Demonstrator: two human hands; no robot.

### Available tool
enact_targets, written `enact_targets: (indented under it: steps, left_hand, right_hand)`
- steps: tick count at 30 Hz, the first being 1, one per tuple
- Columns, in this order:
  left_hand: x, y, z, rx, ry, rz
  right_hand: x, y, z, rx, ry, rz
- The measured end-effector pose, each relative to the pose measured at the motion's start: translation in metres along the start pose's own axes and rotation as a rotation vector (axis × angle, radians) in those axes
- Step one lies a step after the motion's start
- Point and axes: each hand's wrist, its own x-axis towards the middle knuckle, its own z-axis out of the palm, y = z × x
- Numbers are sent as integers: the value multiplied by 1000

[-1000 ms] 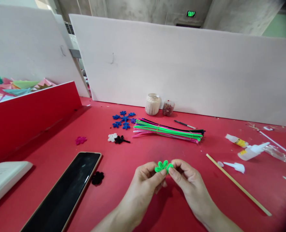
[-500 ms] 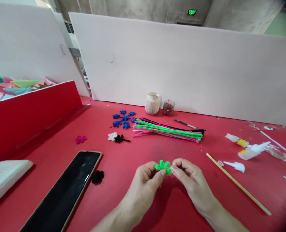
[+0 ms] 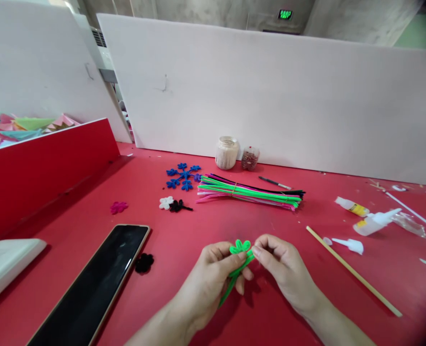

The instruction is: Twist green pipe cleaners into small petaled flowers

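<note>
Between my two hands is a bright green pipe cleaner (image 3: pixel 240 246), bent into several petal loops at its top. My left hand (image 3: pixel 213 274) is closed on it, thumb over the base of the loops, and a green length trails down past the fingers. My right hand (image 3: pixel 281 262) pinches the green strand just right of the loops between thumb and forefinger. Beyond the hands lies a bundle of pipe cleaners (image 3: pixel 249 191) in green, pink and black. Left of the bundle are a blue flower cluster (image 3: pixel 184 176), a white flower (image 3: pixel 166 203) and a black flower on a stem (image 3: pixel 177 206).
A phone (image 3: pixel 93 283), a black flower (image 3: pixel 144 263) and a pink flower (image 3: pixel 119 207) lie at left. Rightward are a wooden stick (image 3: pixel 353 270), glue bottles (image 3: pixel 376 222) and a nozzle cap (image 3: pixel 353 246). Two jars (image 3: pixel 226 153) stand before the white board (image 3: pixel 270 96).
A green length now shows hanging below my left hand, whose lower fingers have come into view. The loops have tilted slightly. My right hand keeps its pinch; the view has shifted a little.
</note>
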Motion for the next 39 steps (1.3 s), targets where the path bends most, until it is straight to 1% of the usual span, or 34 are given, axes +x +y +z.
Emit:
enact_targets:
  steps: [7, 13, 16, 19, 22, 24, 26, 30, 34, 39]
  left_hand:
    - [0, 1, 1, 10, 22, 14]
    - [1, 2, 0, 9, 91, 38]
    - [1, 1, 0, 11, 84, 49]
    - [1, 0, 0, 54, 91, 58]
    - [1, -1, 0, 132, 120, 109]
    - [1, -1, 0, 190, 129, 138]
    - [1, -2, -1, 238, 129, 129]
    - [0, -4, -1, 275, 107, 101]
    - [-3, 0, 1, 298, 63, 97]
    - [-3, 4, 2, 317, 80, 53]
  right_hand:
    - [-3, -6, 1, -145, 23, -45]
    - [-3, -7, 1, -140, -25, -37]
    - [-3, -7, 1, -149, -48, -52]
    - [-3, -8, 1, -187, -35, -61]
    - [-2, -8, 0, -197, -55, -40]
    - [-2, -8, -1, -175, -78, -33]
    - [-1, -8, -1, -148, -94, -37]
    - [-3, -5, 1, -65, -54, -44]
    - [-5, 0, 6, 90, -10, 11]
    - [-5, 3, 8, 203, -20, 67]
